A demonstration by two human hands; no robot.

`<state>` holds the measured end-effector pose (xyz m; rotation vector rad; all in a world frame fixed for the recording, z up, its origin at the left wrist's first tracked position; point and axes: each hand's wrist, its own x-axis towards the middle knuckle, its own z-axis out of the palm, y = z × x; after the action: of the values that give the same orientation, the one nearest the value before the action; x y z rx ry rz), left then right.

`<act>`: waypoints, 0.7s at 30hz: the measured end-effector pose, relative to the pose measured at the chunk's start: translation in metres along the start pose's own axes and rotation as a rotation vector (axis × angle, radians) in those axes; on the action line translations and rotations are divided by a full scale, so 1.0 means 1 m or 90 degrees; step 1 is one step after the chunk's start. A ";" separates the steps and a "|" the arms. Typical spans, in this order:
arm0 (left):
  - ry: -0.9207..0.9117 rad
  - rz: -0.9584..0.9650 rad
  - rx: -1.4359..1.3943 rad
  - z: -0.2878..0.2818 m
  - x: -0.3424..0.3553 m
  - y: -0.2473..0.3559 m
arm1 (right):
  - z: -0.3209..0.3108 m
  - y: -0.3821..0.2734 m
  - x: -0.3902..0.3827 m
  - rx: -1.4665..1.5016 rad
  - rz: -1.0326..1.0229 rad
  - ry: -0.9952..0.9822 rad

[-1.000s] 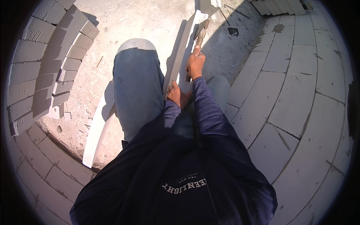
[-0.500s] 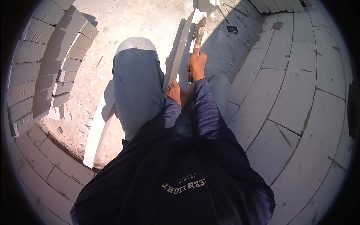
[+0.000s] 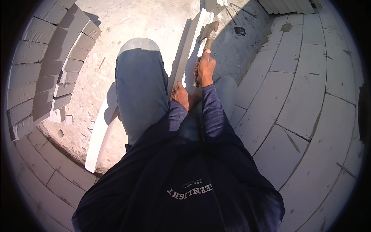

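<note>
A long, light grey concrete block point(image 3: 186, 54) stands between my legs, stretching away from me, its top face partly sunlit. My left hand point(image 3: 180, 95) grips the block's near end, fingers curled over its left edge. In my right hand point(image 3: 205, 69) is a hatchet point(image 3: 209, 31) with a wooden handle and a flat, dull metal head. Its head is raised just right of the block's far part, apart from it as far as I can see. The handle's lower end shows below my fist.
Stacked grey blocks point(image 3: 29, 63) rise at the left. A thin white slab point(image 3: 98, 143) lies beside my left knee point(image 3: 141, 77). A block wall point(image 3: 286, 96) runs along the right, with more blocks point(image 3: 286, 5) at the far right. Dusty concrete floor point(image 3: 116, 19) lies ahead.
My right hand and the hatchet have shifted slightly right, and the hatchet's head has turned to show more of its flat face. My left hand stays on the block.
</note>
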<state>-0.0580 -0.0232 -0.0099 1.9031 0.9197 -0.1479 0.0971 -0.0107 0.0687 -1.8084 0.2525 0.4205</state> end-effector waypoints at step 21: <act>0.000 -0.012 0.023 -0.021 -0.010 0.016 | 0.002 -0.006 -0.032 0.083 -0.200 0.063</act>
<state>-0.0607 -0.0152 0.0173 1.9285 0.9409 -0.1761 0.0697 -0.0089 0.0868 -1.7066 0.0598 0.0913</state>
